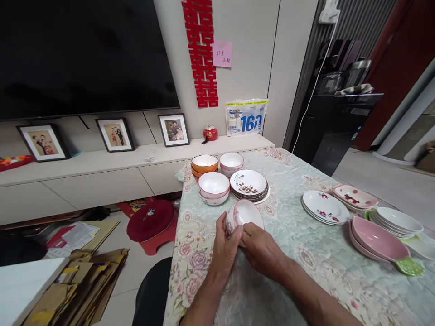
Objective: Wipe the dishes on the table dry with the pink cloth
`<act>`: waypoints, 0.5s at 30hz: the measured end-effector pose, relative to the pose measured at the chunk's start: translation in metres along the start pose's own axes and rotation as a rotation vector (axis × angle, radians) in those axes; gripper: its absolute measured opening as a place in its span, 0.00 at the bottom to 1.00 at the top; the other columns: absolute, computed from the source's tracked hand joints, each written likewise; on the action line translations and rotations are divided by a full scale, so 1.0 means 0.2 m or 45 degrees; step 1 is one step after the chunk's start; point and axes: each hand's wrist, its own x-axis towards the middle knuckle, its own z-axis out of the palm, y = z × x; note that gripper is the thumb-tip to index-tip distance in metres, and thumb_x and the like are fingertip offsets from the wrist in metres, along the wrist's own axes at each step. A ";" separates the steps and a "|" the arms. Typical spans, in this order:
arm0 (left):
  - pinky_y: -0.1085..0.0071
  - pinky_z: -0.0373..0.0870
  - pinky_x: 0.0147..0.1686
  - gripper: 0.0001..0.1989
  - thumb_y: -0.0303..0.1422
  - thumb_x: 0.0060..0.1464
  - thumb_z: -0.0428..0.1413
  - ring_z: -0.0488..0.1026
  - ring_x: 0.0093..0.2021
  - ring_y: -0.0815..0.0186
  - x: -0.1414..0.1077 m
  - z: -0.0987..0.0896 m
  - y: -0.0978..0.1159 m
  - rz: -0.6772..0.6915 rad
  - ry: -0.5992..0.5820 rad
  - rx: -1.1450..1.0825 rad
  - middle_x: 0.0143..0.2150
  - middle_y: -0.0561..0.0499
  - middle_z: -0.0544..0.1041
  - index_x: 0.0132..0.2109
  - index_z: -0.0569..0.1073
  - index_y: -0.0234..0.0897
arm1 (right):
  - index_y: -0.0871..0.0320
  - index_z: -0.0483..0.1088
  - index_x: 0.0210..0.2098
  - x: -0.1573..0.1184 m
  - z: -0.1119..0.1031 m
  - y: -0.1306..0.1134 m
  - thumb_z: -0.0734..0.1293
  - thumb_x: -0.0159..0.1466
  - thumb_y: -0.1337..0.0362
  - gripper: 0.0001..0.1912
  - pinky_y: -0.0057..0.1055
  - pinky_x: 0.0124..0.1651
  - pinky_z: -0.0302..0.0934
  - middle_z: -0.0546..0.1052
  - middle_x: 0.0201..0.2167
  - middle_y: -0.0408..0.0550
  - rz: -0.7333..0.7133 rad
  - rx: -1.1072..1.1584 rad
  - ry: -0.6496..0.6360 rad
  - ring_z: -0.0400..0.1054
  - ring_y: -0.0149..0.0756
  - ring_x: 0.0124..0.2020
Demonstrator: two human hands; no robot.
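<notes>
Between my two hands is a white bowl with a pink rim, tilted over the table. My left hand grips its left side, thumb over the near wall. My right hand closes on the near right edge, its fingertips partly hidden. Just beyond stand two stacked pink-rimmed bowls and a stack of dark-edged plates with a brown flower print. Behind those are stacked orange bowls and another stack of white bowls.
On the right of the flowered tablecloth are stacked floral plates, pink strawberry-shaped dishes, white dishes and a patterned pink bowl. A red stool and flattened cardboard lie left of the table.
</notes>
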 end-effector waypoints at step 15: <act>0.60 0.64 0.57 0.30 0.45 0.54 0.60 0.70 0.57 0.53 0.02 -0.03 -0.03 -0.002 -0.006 -0.064 0.59 0.40 0.73 0.59 0.67 0.36 | 0.57 0.68 0.41 0.01 -0.05 -0.01 0.61 0.56 0.79 0.17 0.35 0.39 0.54 0.72 0.38 0.51 0.018 -0.176 -0.117 0.62 0.42 0.41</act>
